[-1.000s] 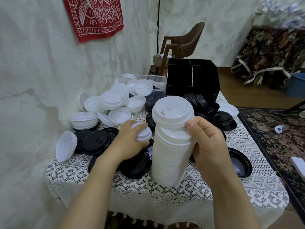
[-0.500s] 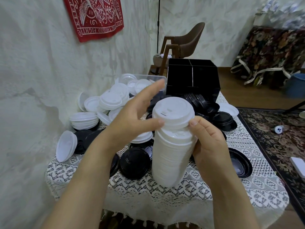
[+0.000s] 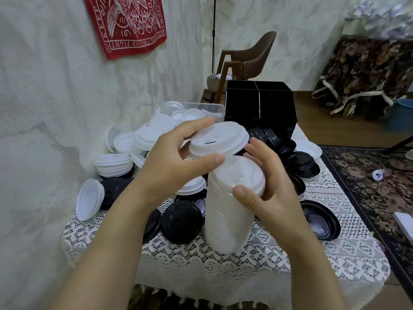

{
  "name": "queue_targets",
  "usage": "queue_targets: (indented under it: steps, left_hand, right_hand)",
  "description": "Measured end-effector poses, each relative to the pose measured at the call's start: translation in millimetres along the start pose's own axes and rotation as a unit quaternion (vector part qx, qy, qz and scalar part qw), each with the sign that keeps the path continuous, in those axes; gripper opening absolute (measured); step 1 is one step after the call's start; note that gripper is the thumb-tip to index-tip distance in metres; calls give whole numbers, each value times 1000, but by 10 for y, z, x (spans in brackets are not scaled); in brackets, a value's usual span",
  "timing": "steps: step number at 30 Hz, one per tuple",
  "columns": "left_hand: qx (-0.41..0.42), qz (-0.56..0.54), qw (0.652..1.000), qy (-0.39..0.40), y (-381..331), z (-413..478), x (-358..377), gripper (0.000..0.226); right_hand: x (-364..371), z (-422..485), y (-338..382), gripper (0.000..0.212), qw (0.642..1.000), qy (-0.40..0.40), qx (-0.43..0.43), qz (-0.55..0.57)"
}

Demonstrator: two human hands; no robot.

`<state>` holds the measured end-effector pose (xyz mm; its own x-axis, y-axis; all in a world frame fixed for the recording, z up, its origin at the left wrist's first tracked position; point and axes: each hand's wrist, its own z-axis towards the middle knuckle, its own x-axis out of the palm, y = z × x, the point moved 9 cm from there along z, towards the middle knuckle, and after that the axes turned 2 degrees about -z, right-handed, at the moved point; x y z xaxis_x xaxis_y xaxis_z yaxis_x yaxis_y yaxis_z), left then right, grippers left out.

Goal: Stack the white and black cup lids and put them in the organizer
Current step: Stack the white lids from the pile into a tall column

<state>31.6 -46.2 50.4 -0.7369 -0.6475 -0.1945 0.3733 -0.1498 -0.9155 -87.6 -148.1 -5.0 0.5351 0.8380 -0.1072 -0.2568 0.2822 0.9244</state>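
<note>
- Nearest first: what of the hands?
- Gripping the tall white stack (image 3: 225,215) near its top with the right hand (image 3: 266,198), thumb in front, fingers curled behind. Pinching a single white lid (image 3: 218,139) in the left hand (image 3: 176,162), thumb at the near rim, fingers over the far one.
- And where, that lid?
- Just above the stack's top and slightly left of it, tilted, slot side up. Not seated yet.
- Which way to bring it?
- Down and a touch rightward, probably. Standing on the lace tablecloth (image 3: 335,265), roughly upright, top leaning a little right, so best levelled first and then dropped along that axis. Left hand's job; right only to steady.
- Beyond the hands?
- Black lids (image 3: 182,222) lying just beside the stack's foot, more to the right. Farther left, by the wall, loose white lids (image 3: 125,142) in heaps, and a clear tub (image 3: 212,108) with more.
- And the organizer?
- Black organizer (image 3: 259,106) at the table's far end, straight ahead and well apart from the stack. A forward reach, likely easier for the right hand.
</note>
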Motion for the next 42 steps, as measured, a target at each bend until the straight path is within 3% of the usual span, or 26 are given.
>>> queue_targets:
  steps: [3,8,12,23,26,28,30,32,35,39,42]
  left_hand:
    - [10,21,1000,-9,-42,-109,67,68]
    - [28,171,985,-2,-50,-228,336,70]
    - [19,208,978,-7,-11,-241,420,80]
    - [25,158,987,25,72,-327,457,60]
    - [-7,48,996,74,166,-332,274,74]
    - [-24,0,1000,18,270,-266,-33,65]
    - [-63,65,993,-81,480,-174,-353,48]
    - [-122,203,966,-104,714,-90,-472,46]
    - [-175,354,919,-13,1050,43,-351,60]
    - [-206,395,888,112,1315,119,-96,77]
    - [-225,419,871,123,1405,140,-112,83]
  right_hand:
    - [37,-16,72,101,999,10,-41,7]
    - [-111,-20,145,69,994,-36,-80,60]
    - [-100,-10,140,63,995,-34,-87,46]
    - [3,-1,177,25,993,-47,-105,-22]
    - [-16,-5,149,19,993,-60,-99,-29]
    - [-28,-6,131,21,993,-68,-92,-27]
    - [-28,-6,120,22,993,-73,-89,-28]
    - [-20,-6,122,21,992,-78,-93,-30]
    - [-20,-3,131,24,990,-87,-104,-38]
    - [-15,-7,126,25,989,-88,-109,-37]
    - [-15,-3,124,21,989,-89,-112,-40]
